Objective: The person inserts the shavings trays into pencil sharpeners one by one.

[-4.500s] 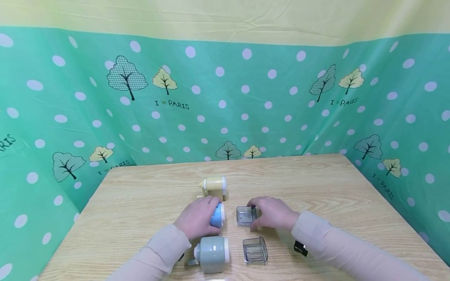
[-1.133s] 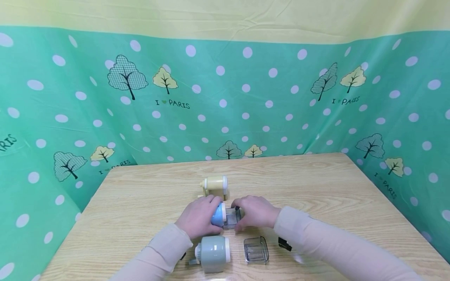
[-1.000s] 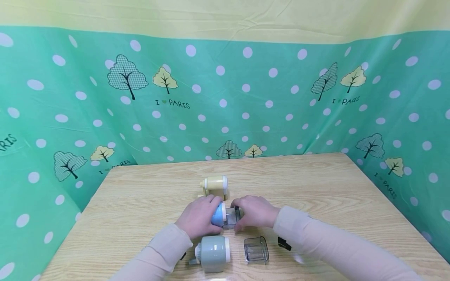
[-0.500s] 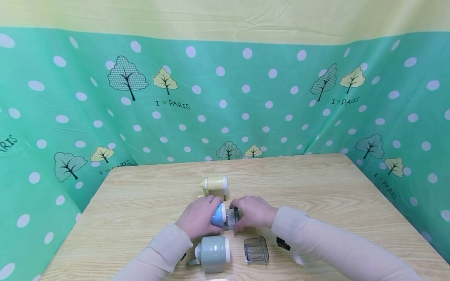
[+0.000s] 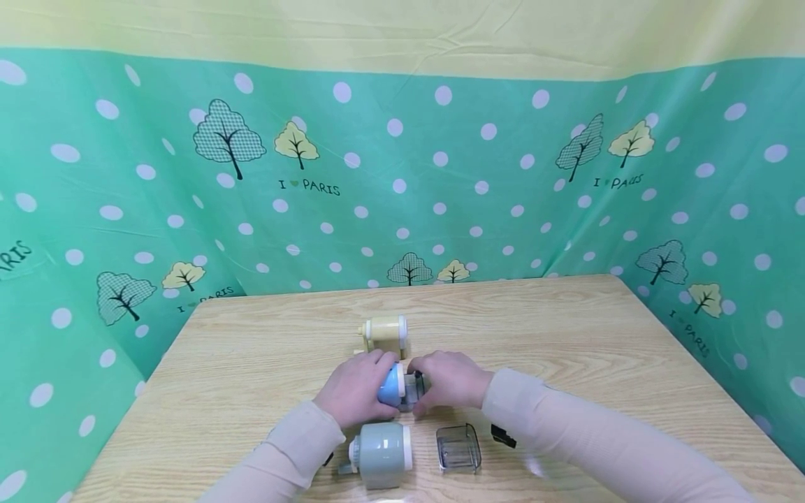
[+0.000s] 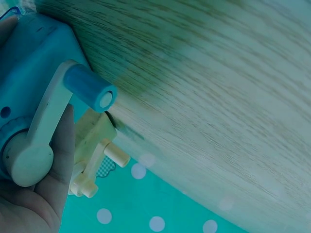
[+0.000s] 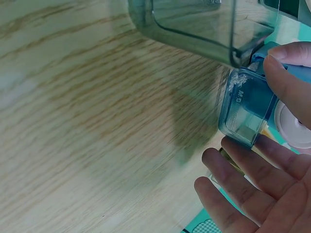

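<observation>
In the head view my left hand [image 5: 352,391] grips a blue pencil sharpener [image 5: 390,385] lying across the table's middle. Its pale crank arm [image 6: 48,111] with a blue knob shows in the left wrist view, my palm beside it. My right hand [image 5: 454,381] pinches a clear shavings drawer [image 7: 245,107] between thumb and fingers; the other fingers are spread. The drawer sits partly inside the sharpener's white-rimmed end, its outer part still showing. How far in it reaches is hidden.
A grey-green sharpener [image 5: 382,454] stands nearer me, with a loose clear drawer [image 5: 458,448] to its right. Beyond the blue one stands a yellow sharpener [image 5: 385,334]. A polka-dot curtain [image 5: 402,175] borders the wooden table [image 5: 264,335].
My right hand has carried the clear drawer leftward from the table to the blue sharpener and pushed it further in, leaving less showing. My left hand has kept its grip on the sharpener.
</observation>
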Action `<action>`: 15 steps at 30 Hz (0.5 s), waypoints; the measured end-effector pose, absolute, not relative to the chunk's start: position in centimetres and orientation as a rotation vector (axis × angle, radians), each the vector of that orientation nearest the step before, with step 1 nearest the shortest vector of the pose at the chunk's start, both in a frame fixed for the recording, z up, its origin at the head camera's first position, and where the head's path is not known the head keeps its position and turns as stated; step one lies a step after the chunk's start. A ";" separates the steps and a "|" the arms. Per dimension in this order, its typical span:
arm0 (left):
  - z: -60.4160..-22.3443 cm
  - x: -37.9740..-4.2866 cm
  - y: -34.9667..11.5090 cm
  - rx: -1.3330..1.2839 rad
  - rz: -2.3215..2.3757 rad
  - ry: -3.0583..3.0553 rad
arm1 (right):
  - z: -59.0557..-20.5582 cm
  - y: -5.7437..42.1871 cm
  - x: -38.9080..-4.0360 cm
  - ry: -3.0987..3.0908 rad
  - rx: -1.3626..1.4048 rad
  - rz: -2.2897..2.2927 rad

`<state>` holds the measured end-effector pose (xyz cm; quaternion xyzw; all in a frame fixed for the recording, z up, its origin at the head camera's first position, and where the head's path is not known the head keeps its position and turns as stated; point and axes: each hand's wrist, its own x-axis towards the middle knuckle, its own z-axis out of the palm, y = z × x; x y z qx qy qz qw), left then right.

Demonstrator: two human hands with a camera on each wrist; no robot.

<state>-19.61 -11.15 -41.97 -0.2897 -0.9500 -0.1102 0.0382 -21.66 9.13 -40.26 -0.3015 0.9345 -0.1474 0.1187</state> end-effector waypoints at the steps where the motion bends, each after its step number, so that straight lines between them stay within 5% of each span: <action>1: -42.0 -19.6 -11.1 -0.888 -0.339 -2.912 | -40.3 9.1 -21.7 2.732 -0.882 -0.429; 15: -42.0 -19.6 -11.1 -0.883 -0.337 -2.906 | -40.5 8.7 -21.9 2.732 -0.890 -0.409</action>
